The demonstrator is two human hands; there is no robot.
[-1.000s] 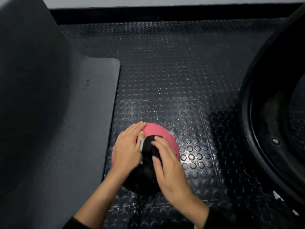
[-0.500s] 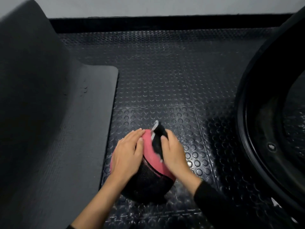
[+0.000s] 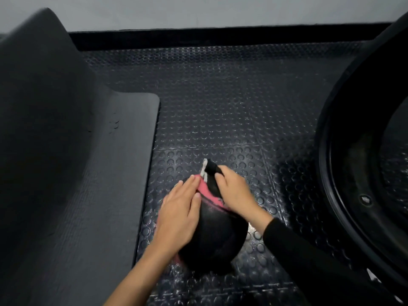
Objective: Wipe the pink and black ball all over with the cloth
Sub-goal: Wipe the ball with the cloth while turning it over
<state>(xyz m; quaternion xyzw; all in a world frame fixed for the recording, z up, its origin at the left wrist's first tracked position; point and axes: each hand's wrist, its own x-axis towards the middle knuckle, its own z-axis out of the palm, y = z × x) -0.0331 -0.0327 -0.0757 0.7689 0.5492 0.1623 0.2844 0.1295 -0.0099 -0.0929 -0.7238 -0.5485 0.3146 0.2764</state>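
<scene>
The pink and black ball (image 3: 217, 237) sits on the studded black floor in the lower middle of the head view, its black part facing up and a strip of pink showing at the far side. My left hand (image 3: 178, 215) lies flat on the ball's left side with straight fingers. My right hand (image 3: 234, 191) grips a black cloth (image 3: 210, 173) with a pale edge and presses it on the ball's far upper side. The cloth's end sticks out past the fingers.
A dark grey mat (image 3: 114, 173) lies on the left, with a raised grey padded shape (image 3: 39, 107) beside it. A large black round rim (image 3: 344, 173) fills the right side. Studded rubber floor (image 3: 220, 107) stretches to the black skirting at the wall.
The ball has rolled so its black part now faces up and less pink shows. My right hand with the cloth moved from the near top to the far side.
</scene>
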